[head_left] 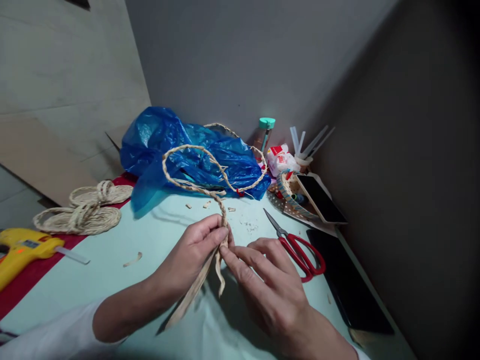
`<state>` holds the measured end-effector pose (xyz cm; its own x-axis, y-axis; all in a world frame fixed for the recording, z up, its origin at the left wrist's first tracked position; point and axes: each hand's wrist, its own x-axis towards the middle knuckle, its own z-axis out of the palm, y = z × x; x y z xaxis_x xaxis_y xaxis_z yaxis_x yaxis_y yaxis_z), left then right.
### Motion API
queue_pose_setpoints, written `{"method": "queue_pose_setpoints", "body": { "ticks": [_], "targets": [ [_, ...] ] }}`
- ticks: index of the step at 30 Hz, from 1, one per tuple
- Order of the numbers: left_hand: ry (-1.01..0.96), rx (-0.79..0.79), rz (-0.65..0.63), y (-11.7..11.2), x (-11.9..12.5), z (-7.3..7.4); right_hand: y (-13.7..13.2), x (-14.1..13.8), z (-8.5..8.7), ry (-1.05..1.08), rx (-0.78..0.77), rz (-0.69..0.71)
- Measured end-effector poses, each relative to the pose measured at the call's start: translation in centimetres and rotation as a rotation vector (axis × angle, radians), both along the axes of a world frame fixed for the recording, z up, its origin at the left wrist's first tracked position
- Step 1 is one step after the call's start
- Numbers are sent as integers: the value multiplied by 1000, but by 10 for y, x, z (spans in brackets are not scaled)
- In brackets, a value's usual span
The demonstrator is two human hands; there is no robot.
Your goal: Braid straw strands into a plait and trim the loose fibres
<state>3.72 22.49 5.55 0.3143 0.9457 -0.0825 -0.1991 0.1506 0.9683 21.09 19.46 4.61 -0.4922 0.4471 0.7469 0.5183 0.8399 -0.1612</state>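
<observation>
A braided cord of pale dried fibre (195, 188) loops up from my hands and back over a blue plastic bag (180, 150). My left hand (195, 245) is closed, pinching the braid's working end between thumb and fingers. Touching the same spot from the right, my right hand (273, 285) has its fingertips pressed on the strands. Below the grip hang a wide flat strand (193, 290) and a short curled strand (220, 277). Red-handled scissors (296, 247) lie on the table just beyond my right hand, blades pointing away.
Coiled braids (86, 212) and a yellow glue gun (28, 252) lie on the left. A phone (322, 197) leans on a small basket (288, 187) at the right, near a dark flat tablet-like slab (348, 280). Behind are a teal-lidded jar (266, 130) and glue sticks (309, 142), against the wall.
</observation>
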Motion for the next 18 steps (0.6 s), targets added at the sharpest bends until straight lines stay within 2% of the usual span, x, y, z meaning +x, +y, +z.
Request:
{"method": "queue_pose_setpoints", "body": {
  "ticks": [3, 6, 9, 12, 18],
  "targets": [
    [134, 68, 10, 2, -3, -1, 1, 1, 0, 83, -144, 60],
    [222, 117, -12, 2, -4, -1, 4, 2, 1, 257, -259, -8],
    [322, 159, -65, 0, -3, 0, 11, 1, 1, 403, -539, -120],
    [438, 203, -140, -2, -2, 1, 16, 0, -2, 489, -818, -107],
    [504, 219, -226, -4, -2, -1, 18, -3, -3, 618, -952, -61]
  ]
}}
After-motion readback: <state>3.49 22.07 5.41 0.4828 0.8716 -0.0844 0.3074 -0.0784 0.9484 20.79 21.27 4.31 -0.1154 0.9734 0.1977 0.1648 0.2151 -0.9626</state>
